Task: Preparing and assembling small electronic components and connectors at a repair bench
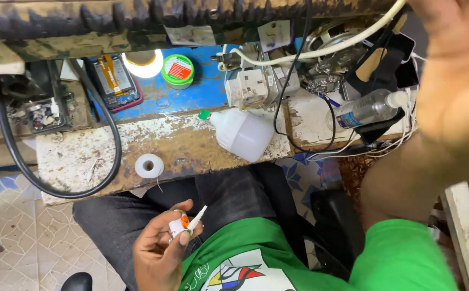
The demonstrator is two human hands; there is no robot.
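My left hand [161, 250] is over my lap, closed around a small white bottle [180, 225] with an orange part and a thin white nozzle pointing up to the right. My right hand [452, 70] is raised close to the camera at the upper right, blurred, fingers spread with nothing visible in it; its forearm runs down to my green sleeve. On the worn bench edge in front of me lies a white plastic bottle [242, 133] on its side with a green cap, and a small roll of white tape [149, 165] stands near the front edge.
An opened phone [115, 81], a lit lamp [144, 63] and a green round tin [178, 70] sit on the blue surface. A power strip [256, 86], tangled cables, a clear water bottle [369, 108] and a thick black hose [117, 145] crowd the bench. Patterned tile floor lies below.
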